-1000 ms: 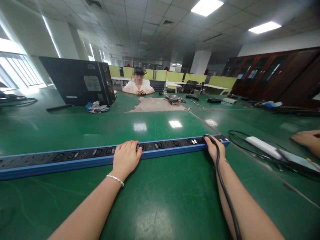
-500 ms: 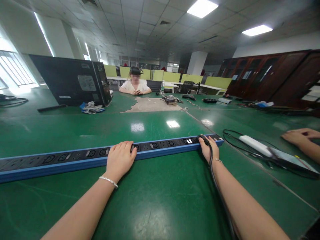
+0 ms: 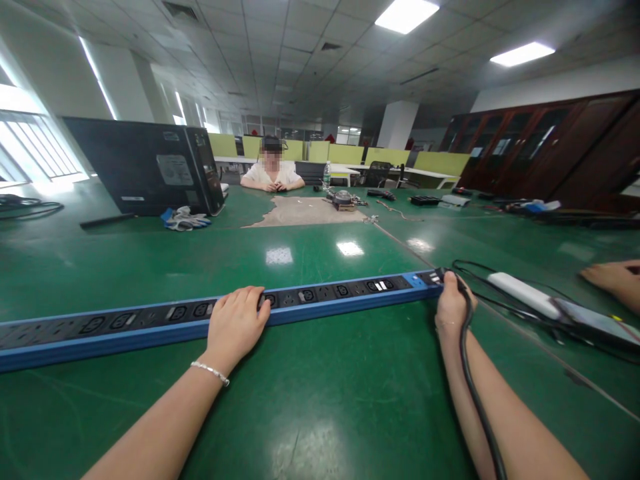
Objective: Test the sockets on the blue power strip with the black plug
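Observation:
A long blue power strip (image 3: pixel 320 311) with a row of black sockets lies across the green table in front of me. My left hand (image 3: pixel 237 321) is closed over its middle, fingers across the top face and thumb along the near side. At the strip's right end, my right hand (image 3: pixel 454 300) grips the plug end of a black power cord (image 3: pixel 474 393). The cord trails from this hand down along my forearm. Fingers partly cover the plug, and I cannot tell whether it touches the strip's end.
A white strip with cables (image 3: pixel 523 293) lies to the right, near another person's hand (image 3: pixel 610 275). A black computer case (image 3: pixel 145 167) and gloves (image 3: pixel 185 219) are at the back left. Across the table sits a person (image 3: pixel 273 175), near a bottle (image 3: pixel 327 175).
My right hand has moved right with the plug, from above the sockets near the strip's right end to its very tip. My left hand stays on the strip.

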Action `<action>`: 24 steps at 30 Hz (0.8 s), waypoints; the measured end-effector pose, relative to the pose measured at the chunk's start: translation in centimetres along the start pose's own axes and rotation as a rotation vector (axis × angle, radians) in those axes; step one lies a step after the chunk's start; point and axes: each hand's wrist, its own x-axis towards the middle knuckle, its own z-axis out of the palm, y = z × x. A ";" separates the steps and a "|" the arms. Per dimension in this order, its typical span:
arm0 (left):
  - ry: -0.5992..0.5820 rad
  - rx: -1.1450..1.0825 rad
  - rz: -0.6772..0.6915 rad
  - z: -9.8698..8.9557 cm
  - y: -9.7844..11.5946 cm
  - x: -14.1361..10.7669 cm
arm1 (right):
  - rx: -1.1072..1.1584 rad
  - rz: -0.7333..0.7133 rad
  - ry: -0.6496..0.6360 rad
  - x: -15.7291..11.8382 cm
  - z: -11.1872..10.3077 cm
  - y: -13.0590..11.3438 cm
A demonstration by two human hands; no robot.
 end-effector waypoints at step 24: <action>-0.006 -0.030 0.009 0.2 -0.1 0.1 | -0.511 -0.086 -0.588 1.1 -0.3 0.3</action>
